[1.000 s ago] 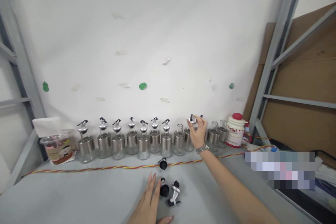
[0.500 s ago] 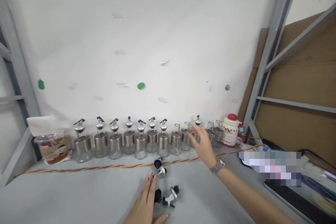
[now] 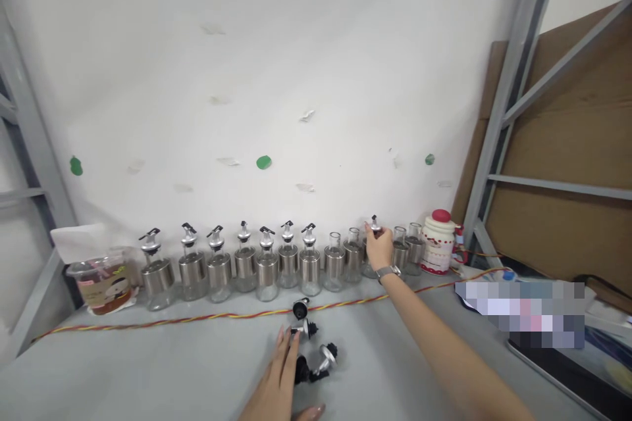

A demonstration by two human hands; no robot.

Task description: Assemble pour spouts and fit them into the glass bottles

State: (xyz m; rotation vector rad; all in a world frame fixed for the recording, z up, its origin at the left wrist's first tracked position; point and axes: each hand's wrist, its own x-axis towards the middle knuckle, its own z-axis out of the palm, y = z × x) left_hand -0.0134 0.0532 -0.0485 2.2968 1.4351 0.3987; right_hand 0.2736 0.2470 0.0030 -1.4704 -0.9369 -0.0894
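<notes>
At the right part of a row of glass bottles, my right hand (image 3: 380, 248) is closed round the silver pour spout (image 3: 375, 226) on a bottle's neck. My fingers and palm hide most of that bottle. My left hand (image 3: 277, 378) lies on the grey table with fingers stretched out, beside several loose pour spouts. One loose spout (image 3: 307, 329) touches or nearly touches its fingertips; another (image 3: 328, 359) lies to the right, and a black-bottomed one (image 3: 301, 307) lies farther back. Bottles with steel sleeves (image 3: 310, 266) on the left carry spouts, while bare-necked bottles (image 3: 334, 260) stand nearer my right hand.
A red and yellow twisted cord (image 3: 207, 318) crosses the table in front of the bottles. A white jar with a red lid (image 3: 438, 243) stands at the row's right end, a plastic tub (image 3: 103, 284) at its left. A dark flat device (image 3: 553, 371) lies at right.
My right hand has reached forward to the bottle's spout and its fingers have closed round it. My left hand stays by the loose spouts, which have shifted slightly.
</notes>
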